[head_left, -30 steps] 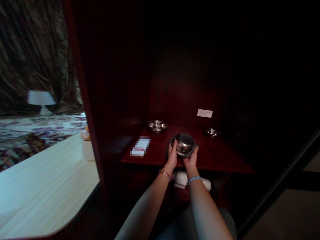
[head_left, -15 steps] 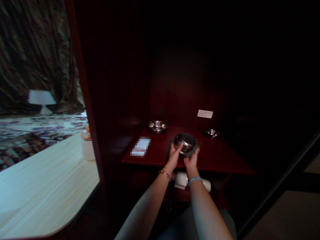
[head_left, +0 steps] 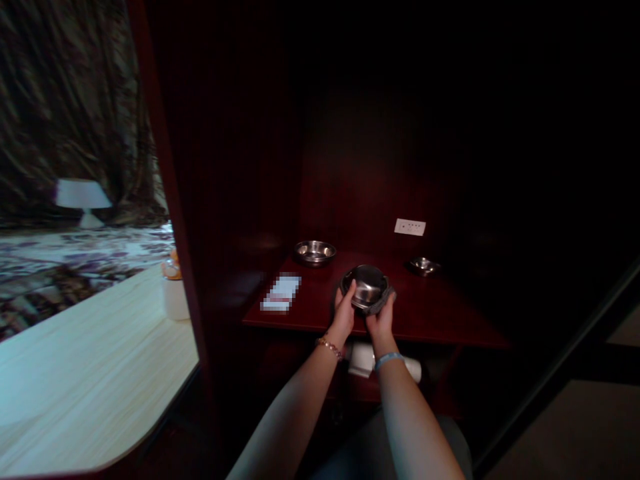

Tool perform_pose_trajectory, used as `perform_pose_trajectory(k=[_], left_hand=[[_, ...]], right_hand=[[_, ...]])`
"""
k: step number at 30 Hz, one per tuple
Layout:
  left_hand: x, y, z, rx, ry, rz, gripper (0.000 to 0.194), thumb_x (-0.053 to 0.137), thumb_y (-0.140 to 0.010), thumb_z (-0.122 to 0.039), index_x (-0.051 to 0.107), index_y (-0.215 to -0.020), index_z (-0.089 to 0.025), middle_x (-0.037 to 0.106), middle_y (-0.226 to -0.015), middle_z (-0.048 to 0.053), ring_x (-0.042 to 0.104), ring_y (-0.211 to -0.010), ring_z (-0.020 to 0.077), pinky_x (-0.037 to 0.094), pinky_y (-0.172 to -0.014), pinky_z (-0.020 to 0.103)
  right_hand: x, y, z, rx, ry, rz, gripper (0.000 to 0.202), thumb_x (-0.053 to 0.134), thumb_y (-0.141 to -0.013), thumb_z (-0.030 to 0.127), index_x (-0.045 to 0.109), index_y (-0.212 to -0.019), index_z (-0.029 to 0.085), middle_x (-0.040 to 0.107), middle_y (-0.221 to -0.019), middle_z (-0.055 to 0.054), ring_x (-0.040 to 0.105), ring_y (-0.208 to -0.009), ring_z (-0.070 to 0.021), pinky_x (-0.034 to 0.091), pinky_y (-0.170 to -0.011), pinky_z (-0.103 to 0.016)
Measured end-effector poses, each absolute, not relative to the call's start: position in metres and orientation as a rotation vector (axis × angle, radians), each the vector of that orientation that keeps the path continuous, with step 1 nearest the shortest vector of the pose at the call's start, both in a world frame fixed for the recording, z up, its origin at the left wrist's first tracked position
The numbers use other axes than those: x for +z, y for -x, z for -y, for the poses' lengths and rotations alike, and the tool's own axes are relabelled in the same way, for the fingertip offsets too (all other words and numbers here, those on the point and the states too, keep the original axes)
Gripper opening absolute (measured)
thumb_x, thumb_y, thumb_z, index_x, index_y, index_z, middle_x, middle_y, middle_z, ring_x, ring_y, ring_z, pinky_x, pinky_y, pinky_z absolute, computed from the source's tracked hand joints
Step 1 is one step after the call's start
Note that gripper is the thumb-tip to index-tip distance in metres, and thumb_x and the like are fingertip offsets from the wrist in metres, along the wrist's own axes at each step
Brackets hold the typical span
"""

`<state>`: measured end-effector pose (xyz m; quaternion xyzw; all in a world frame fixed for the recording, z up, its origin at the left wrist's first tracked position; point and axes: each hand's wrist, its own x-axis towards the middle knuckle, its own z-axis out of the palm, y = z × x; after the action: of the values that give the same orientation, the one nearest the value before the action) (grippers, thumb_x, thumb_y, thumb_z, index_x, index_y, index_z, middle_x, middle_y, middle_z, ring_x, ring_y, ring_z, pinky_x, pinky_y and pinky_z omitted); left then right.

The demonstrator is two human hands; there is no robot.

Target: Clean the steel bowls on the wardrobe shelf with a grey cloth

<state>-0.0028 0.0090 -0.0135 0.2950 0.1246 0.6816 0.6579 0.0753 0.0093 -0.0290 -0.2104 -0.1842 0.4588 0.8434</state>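
Steel bowl (head_left: 369, 285) gripped by fingers of 2 hands (head_left: 363, 312); pixelated label (head_left: 281, 293) unreadable.

You have a round, shiny silver metal bowl (head_left: 370, 291) over the front part of the dark red desk (head_left: 435, 310), tilted, between your left grip (head_left: 344, 312) and right grip (head_left: 382, 321). Its upper portion looks dark, its lower portion bright. A crumpled dark gray cloth (head_left: 383, 304) lies bunched against the bowl's lower right side, in your right grip. You cannot tell whether the bowl touches the desk.
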Motion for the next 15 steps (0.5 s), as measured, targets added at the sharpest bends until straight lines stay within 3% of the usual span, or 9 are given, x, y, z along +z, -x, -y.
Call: perform_pose_trajectory(k=[6, 15], left_hand=[[-0.0143, 0.0042, -0.0128, 1.569, -0.512, -0.274, 0.042, 0.083, -0.072, -0.037, 0.069, -0.107, -0.018, 0.071, -0.12, 0.01, 0.064, -0.115, 0.0238, 0.044, -0.105, 0.038], [-0.0104, 0.0056, -0.0065, 1.481, -0.636, -0.275, 0.046, 0.083, -0.073, -0.035, 0.066, -0.113, -0.019, 0.068, -0.125, 0.01, 0.062, -0.12, 0.0234, 0.039, -0.112, 0.039]], right_hand=[[-0.0287, -0.0737, -0.0086, 0.977, 0.454, 0.438, 0.048, 0.034, -0.098, 0.052, 0.066, -0.116, 0.021, 0.075, -0.112, -0.003, 0.069, -0.106, -0.0142, 0.043, -0.111, -0.038], [-0.0352, -0.0791, -0.0139, 0.924, 0.512, 0.431, 0.052, 0.032, -0.096, 0.057, 0.064, -0.119, 0.023, 0.073, -0.12, -0.004, 0.068, -0.11, -0.0144, 0.044, -0.11, -0.038]])
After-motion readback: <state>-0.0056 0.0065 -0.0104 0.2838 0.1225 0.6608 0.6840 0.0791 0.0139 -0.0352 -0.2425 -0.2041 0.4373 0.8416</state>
